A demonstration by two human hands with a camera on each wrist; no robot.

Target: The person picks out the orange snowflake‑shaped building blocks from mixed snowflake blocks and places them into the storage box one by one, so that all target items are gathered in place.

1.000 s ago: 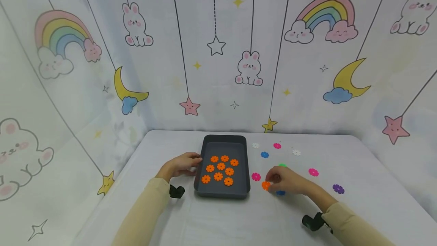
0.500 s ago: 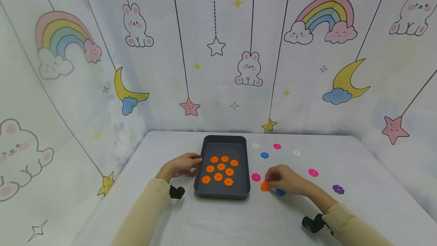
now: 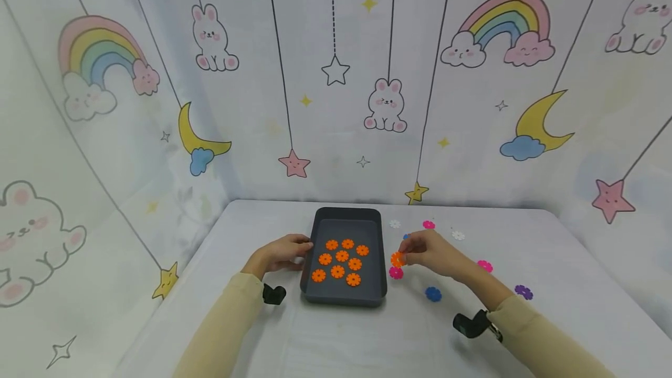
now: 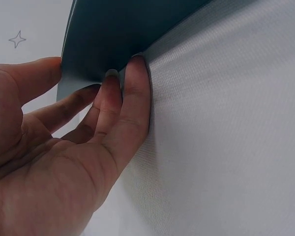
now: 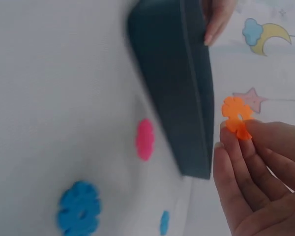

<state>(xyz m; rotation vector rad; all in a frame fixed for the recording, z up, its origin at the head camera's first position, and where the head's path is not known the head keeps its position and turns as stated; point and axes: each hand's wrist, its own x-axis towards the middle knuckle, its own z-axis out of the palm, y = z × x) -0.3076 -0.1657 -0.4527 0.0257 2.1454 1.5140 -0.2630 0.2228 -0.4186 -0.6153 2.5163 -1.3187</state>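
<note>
My right hand [image 3: 434, 254] pinches an orange flower-shaped plastic disc [image 5: 236, 118] between thumb and fingertips. In the head view the disc is above the table, just right of the dark grey baking tray [image 3: 343, 296]. Several orange discs [image 3: 342, 256] like it lie flat inside the tray. At the tray's left side, my left hand [image 3: 280, 252] holds the wall. The left wrist view shows its thumb at the rim and its fingertips against the lower edge of the tray wall [image 4: 123, 29]. Below the held disc lies a pink disc [image 3: 396, 273].
On the white tablecloth right of the tray lie loose discs: a blue one [image 3: 433, 294], a purple one [image 3: 523, 292], another pink one [image 3: 485, 265] and white ones [image 3: 458, 235]. My right hand covers part of this area. A printed cloth [image 3: 336, 133] hangs behind the table.
My right hand has lifted the orange disc off the table and moved it up and left, toward the tray. The left hand and the tray have stayed put.
</note>
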